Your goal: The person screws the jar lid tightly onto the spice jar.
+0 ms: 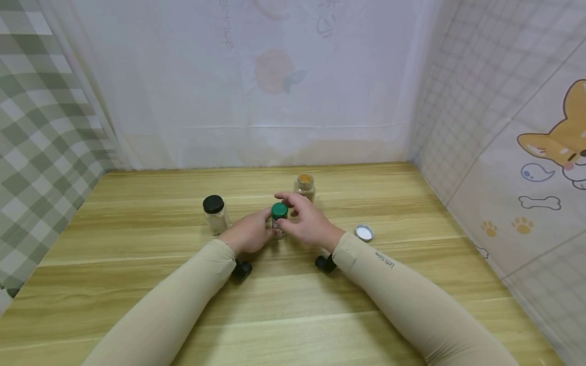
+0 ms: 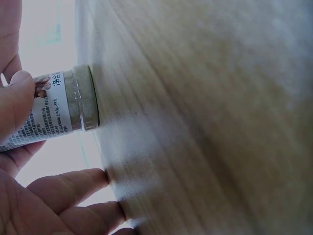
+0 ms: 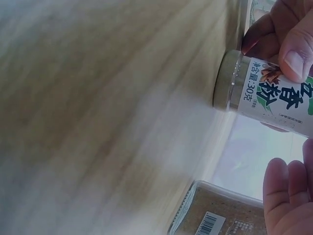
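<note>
Head view, green-capped jar [image 1: 277, 215], cap [image 1: 280, 209] up, axis apparently vertical

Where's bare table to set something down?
Free patches: the wide left side, from the black-lidded jar to the checked cloth; the right side, between the loose lid and the patterned wall; and the front, between the sleeves. Crowded: the middle, where the left hand and right hand surround the green-capped bottle, with the open jar close behind.
</note>
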Demonstrator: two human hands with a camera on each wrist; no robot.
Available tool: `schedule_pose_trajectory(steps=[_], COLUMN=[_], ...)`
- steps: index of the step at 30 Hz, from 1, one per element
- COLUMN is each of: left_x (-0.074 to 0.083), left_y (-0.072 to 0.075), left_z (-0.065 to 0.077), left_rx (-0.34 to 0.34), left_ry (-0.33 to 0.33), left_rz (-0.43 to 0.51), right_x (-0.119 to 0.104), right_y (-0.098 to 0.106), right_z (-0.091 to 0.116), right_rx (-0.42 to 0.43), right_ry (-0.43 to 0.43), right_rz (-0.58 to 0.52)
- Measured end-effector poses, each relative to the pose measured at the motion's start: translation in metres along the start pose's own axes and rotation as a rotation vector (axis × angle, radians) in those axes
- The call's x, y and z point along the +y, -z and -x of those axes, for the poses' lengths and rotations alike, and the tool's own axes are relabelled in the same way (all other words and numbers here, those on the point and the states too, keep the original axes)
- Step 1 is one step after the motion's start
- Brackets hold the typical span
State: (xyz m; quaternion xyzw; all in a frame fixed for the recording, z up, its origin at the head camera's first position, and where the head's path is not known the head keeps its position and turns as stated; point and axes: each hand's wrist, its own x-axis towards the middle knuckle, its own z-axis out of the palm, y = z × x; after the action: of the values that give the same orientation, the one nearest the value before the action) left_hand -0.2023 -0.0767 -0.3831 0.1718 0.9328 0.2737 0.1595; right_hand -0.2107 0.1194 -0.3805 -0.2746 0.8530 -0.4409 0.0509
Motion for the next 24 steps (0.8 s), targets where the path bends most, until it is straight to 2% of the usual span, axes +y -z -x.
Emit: schedule_pose_trajectory(steps=[10, 18, 24], left_x=[-0.0009, -0.0012, -0.0029], left_y=[0.0002, -0.0007, 0.0000], left_z=[0.0001, -0.0009, -0.0012], left_rx=[0.002, 0.008, -0.005], left_ry=[-0.002, -0.006, 0.008], left_rz=[0.001, -0.002, 0.026], right_x=[-0.0011, 0.0006, 0.0004], right_y=[-0.0011, -0.0010, -0.0017], right_z=[-0.0008, -0.0005, -0.0015], right_rx=[0.008, 0.005, 0.009], right_ry=[-0.007, 0.043, -0.001], right_rz=[-0.007, 0.024, 0.025])
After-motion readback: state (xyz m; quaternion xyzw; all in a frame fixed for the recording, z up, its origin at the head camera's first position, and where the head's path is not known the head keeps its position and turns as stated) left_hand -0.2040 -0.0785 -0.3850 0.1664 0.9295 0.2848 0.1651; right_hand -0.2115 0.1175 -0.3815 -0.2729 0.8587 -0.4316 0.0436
